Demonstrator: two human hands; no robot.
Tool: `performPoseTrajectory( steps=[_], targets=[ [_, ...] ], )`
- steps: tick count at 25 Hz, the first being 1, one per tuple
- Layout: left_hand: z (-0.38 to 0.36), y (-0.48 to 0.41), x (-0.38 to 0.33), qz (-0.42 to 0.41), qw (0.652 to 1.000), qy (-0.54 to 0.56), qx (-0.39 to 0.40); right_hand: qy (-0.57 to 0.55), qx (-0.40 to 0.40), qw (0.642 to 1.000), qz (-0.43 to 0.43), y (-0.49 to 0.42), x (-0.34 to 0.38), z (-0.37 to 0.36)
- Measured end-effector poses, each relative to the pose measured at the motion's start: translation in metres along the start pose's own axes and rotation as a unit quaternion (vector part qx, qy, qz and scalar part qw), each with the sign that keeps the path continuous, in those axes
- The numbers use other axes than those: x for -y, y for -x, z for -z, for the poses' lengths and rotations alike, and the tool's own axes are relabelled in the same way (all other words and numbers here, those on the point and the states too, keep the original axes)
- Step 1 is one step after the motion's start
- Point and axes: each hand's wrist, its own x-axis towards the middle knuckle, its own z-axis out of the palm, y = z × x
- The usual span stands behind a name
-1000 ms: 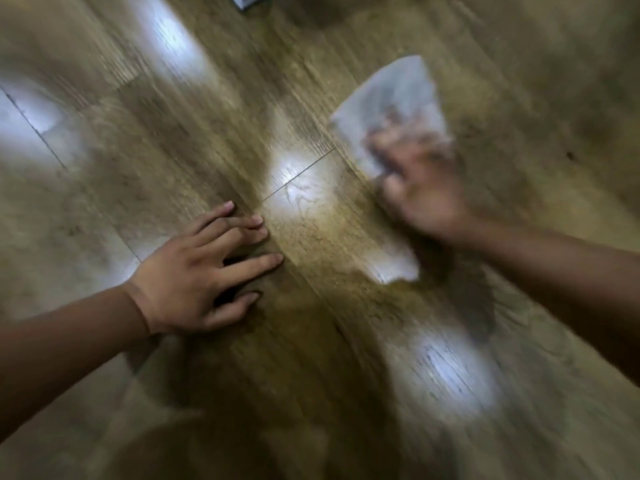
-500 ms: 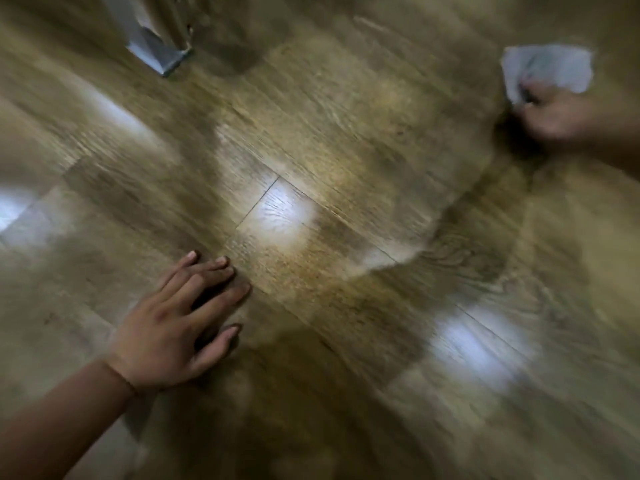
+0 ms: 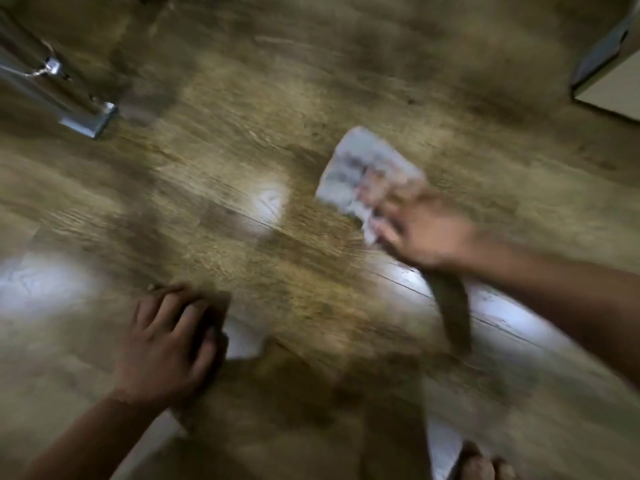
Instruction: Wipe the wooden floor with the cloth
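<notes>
Although motion blur softens the whole view, we can make out the wooden floor (image 3: pixel 242 150): glossy brown planks streaked with grain, split by thin seams and carrying white patches of glare. Right of centre on the planks is the cloth (image 3: pixel 360 164), a pale, crumpled, roughly four-cornered piece with faint markings. Our right hand (image 3: pixel 426 230) sits on its lower right edge, fingers reaching over the fabric; the blur keeps us from telling whether they press flat or pinch it. Our left hand (image 3: pixel 162 344), at lower left, rests palm down on the boards with fingers spread and slightly bent, holding nothing. A shiny metal leg (image 3: pixel 79 116) with a squared foot stands at upper left, a pale flat-sided corner (image 3: pixel 609 84) shows at upper right, and bare toes (image 3: pixel 481 462) show at the bottom edge.
</notes>
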Motion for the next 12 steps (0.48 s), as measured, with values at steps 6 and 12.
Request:
performPoseTrajectory(
  steps=[6, 12],
  targets=[
    [0.027, -0.100, -0.093, 0.131, 0.942, 0.022, 0.309, -0.119, -0.006, 0.899, -0.422, -0.040, -0.160, 0.026],
    [0.017, -0.120, -0.092, 0.152, 0.924, 0.010, 0.352, -0.166, -0.064, 0.975, -0.136, 0.063, 0.093, 0.013]
  ],
)
